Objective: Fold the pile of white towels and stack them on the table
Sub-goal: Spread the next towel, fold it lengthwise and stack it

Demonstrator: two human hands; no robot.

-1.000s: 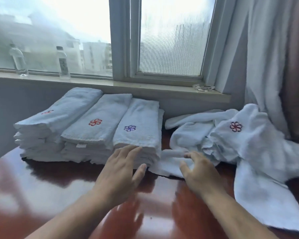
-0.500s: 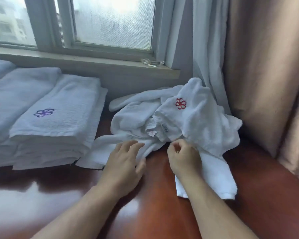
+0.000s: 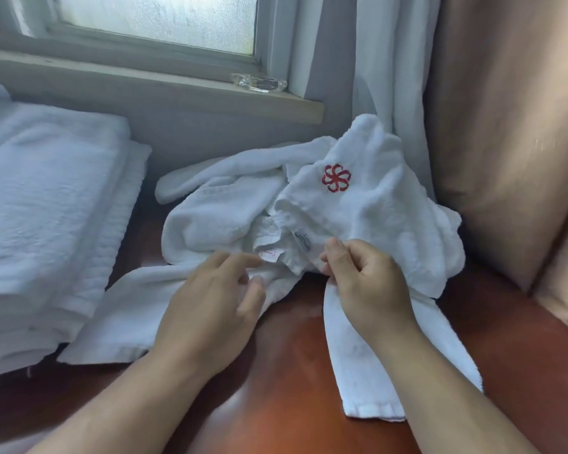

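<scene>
A crumpled pile of white towels (image 3: 230, 211) lies on the red-brown table (image 3: 276, 404) below the window sill. The top towel (image 3: 374, 204) bears a red flower emblem. My right hand (image 3: 364, 283) pinches an edge of this top towel near its label. My left hand (image 3: 210, 303) rests on the pile's lower towel, fingers loosely spread beside a pink label. A stack of folded white towels (image 3: 50, 224) stands at the left.
A glass ashtray (image 3: 259, 84) sits on the window sill (image 3: 145, 83). White and tan curtains (image 3: 505, 126) hang at the right, close behind the pile. One towel's end (image 3: 374, 371) trails toward the table's front.
The view has swung right and closer to the crumpled pile. Both hands moved from the table in front of the stacks onto the pile; my right hand has pinched the top towel's edge.
</scene>
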